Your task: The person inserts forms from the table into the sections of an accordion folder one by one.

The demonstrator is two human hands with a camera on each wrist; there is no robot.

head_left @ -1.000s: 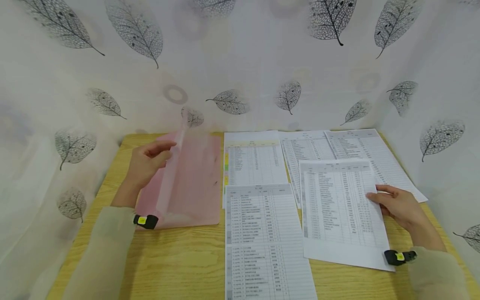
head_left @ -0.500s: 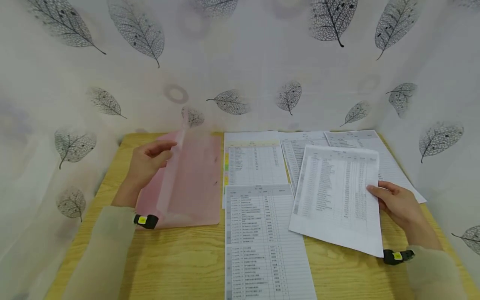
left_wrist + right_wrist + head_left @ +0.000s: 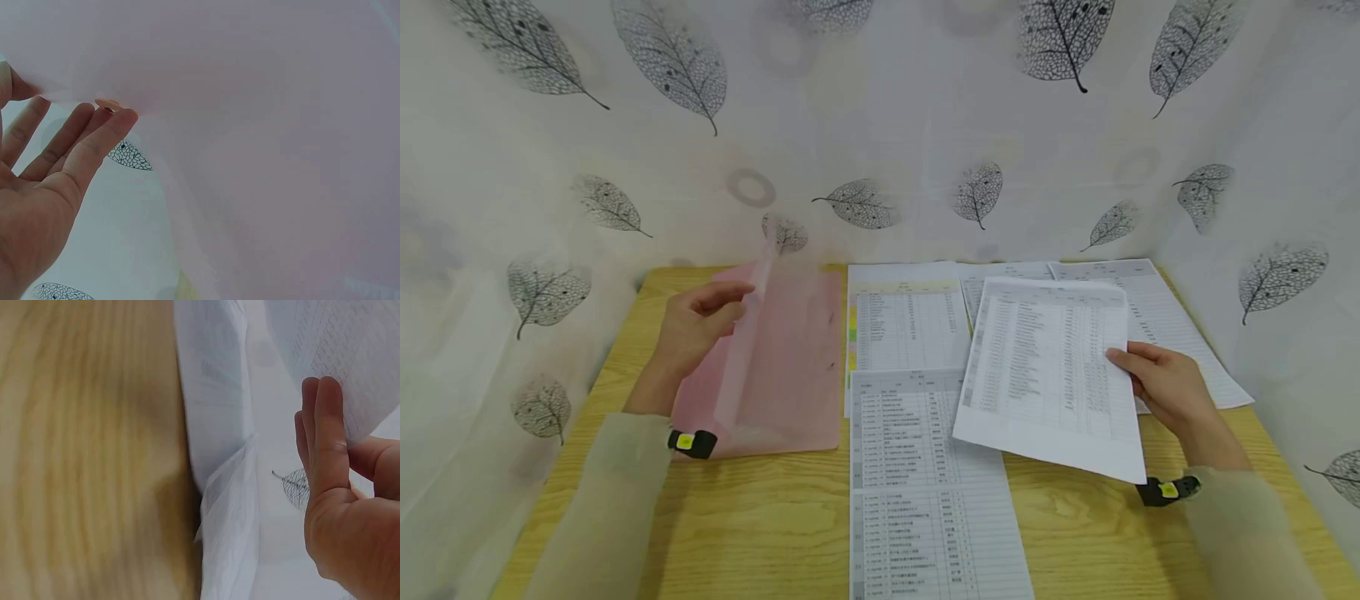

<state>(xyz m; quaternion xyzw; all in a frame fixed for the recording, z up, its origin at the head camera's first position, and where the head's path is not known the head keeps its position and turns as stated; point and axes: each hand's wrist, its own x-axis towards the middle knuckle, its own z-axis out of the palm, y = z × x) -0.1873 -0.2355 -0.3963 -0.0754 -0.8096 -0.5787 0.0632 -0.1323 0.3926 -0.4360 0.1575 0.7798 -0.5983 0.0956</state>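
Observation:
At the left of the table lies a pink translucent plastic folder (image 3: 793,358). My left hand (image 3: 688,329) pinches the edge of its cover, holding it raised and bent. In the left wrist view that lifted cover (image 3: 262,137) spreads across most of the picture beside the fingers. A printed sheet of paper (image 3: 1048,358) is held in the air by my right hand (image 3: 1168,387), thumb on the front at the right edge and fingers behind. It is tilted above other papers. The right wrist view shows the sheet's corner (image 3: 353,394) between thumb and fingers.
A sheet with coloured row marks (image 3: 910,321) lies beside the folder. A long printed list (image 3: 917,508) runs toward the near edge, overlapping it. More printed sheets (image 3: 1165,317) lie at the back right. A leaf-patterned curtain (image 3: 895,125) closes off the wooden table's back and sides.
My right hand has carried the sheet left and up, toward the folder, and the sheet has tilted. The left hand and the raised cover have stayed still.

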